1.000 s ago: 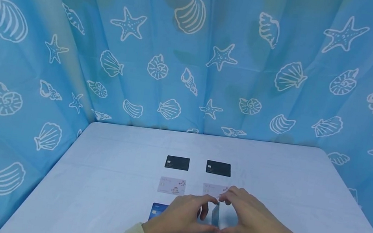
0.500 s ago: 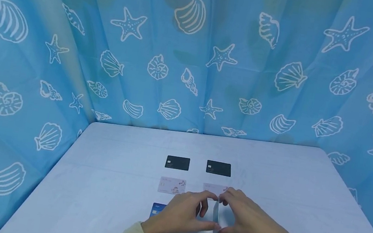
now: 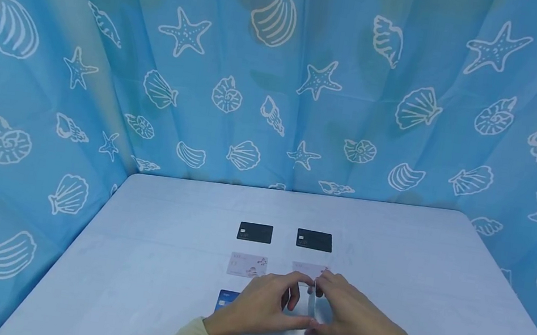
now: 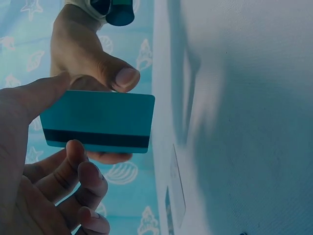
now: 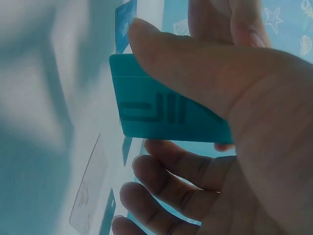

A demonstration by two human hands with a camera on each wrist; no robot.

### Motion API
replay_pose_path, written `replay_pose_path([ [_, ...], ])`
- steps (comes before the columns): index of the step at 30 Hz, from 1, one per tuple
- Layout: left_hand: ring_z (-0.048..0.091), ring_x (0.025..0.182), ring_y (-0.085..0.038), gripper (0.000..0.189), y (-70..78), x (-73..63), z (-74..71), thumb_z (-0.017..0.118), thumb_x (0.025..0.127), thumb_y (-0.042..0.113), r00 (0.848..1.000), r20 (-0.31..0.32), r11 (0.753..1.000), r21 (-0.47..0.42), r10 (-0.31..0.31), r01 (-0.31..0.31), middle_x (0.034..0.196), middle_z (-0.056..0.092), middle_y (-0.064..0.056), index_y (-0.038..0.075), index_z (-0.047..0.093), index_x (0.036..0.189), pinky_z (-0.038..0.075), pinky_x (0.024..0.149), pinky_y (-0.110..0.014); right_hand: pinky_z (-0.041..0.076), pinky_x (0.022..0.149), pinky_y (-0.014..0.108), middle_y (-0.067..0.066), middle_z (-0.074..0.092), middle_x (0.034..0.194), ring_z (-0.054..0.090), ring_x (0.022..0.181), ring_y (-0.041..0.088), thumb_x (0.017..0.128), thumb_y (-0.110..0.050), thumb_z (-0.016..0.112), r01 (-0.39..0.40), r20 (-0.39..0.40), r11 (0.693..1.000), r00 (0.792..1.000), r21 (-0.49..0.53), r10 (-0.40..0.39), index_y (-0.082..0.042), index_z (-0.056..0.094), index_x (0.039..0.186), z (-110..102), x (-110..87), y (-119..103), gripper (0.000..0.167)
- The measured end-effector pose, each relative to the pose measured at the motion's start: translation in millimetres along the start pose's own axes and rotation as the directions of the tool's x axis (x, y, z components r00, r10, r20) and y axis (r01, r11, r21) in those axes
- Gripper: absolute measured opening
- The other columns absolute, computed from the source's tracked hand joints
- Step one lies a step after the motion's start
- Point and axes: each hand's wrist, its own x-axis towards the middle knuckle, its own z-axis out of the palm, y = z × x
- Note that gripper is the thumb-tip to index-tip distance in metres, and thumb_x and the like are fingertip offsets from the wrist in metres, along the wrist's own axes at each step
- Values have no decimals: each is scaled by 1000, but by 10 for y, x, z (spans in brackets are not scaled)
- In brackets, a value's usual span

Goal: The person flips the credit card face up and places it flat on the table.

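Note:
A teal card point(image 4: 100, 115) with a dark magnetic stripe stands on edge between both hands, nearly edge-on in the head view. My left hand point(image 3: 264, 304) pinches one end by its long edges, between thumb and fingertips. At the other end, my right hand point(image 3: 360, 320) holds the card the same way, its thumb lying across the face in the right wrist view. Large dark lettering marks that face, partly covered by the thumb. Beyond the hands lies a pale pink card point(image 3: 306, 268), its lower part hidden by the fingers. A blue card point(image 3: 226, 299) is partly behind the left hand.
Two black cards point(image 3: 255, 232) form the far row on the white table point(image 3: 175, 246). Another pale pink card point(image 3: 247, 266) lies in the row nearer me, at left. A blue curtain point(image 3: 185, 98) with white shell prints hangs behind and along the sides.
My right hand has shifted slightly left, and its fingers have slid along the card's edges. The card appears slightly higher, while the left hand has barely moved. Cards on the table stay put.

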Motion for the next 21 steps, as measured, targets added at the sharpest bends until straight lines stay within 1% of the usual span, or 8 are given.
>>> replay_pose_path([
  [1,47,64,6,58,2,-2,-2,78,86,59,1000,-1,1000,-2,1,-1,74,55,18,29,62,133,39,55,-15,53,102,56,-3,66,117,59,126,27,68,-51,94,0,0,1000,1000,1,0,-17,62,125,4,-2,-2,74],
  [4,47,64,6,57,5,-7,-11,77,86,59,1000,-5,1000,0,5,-5,74,55,18,28,62,132,39,55,-15,56,95,49,-5,65,113,60,114,19,69,-51,93,15,-5,1000,1000,-13,-15,-19,62,121,11,-1,7,68],
  [7,47,64,6,59,3,-5,-20,76,86,61,1000,-9,1000,12,-3,3,73,55,18,28,62,133,39,56,-15,56,93,46,-6,64,112,59,110,16,70,-51,92,16,-9,999,1000,-29,-16,-21,62,117,10,3,10,64],
  [9,47,64,6,61,-1,-1,-28,76,86,61,1000,-12,1000,19,-6,6,73,55,18,28,61,135,40,56,-15,55,95,48,-6,64,111,60,114,18,71,-51,92,10,-10,1000,1000,-29,-11,-21,62,115,2,8,9,62],
  [11,46,63,6,62,-2,2,-32,76,86,61,1000,-13,1000,19,-10,10,74,55,18,28,60,136,39,55,-15,54,100,52,-5,66,113,60,121,23,70,-51,93,-4,-6,1000,1000,-17,4,-20,63,117,-4,13,0,63],
  [14,46,63,6,62,-3,-2,-37,76,87,60,1000,-14,1000,6,-6,6,74,55,18,28,59,137,39,55,-15,51,104,57,-3,67,115,58,131,30,69,-50,93,-28,5,1000,1000,-2,28,-19,64,118,-4,29,-6,65],
  [17,46,63,6,62,-1,-8,-38,75,88,60,1000,-12,1000,-13,2,-2,75,55,18,29,56,139,40,56,-15,49,106,59,-3,67,116,55,137,34,69,-49,94,-38,15,999,999,6,38,-18,65,119,0,38,-5,65],
  [21,47,63,6,64,3,-20,-50,75,88,59,1000,-12,999,-25,22,-23,76,56,17,31,53,141,41,56,-15,54,99,54,-5,66,115,60,122,25,69,-48,94,-29,20,1000,999,1,28,-19,65,117,2,34,1,63],
])
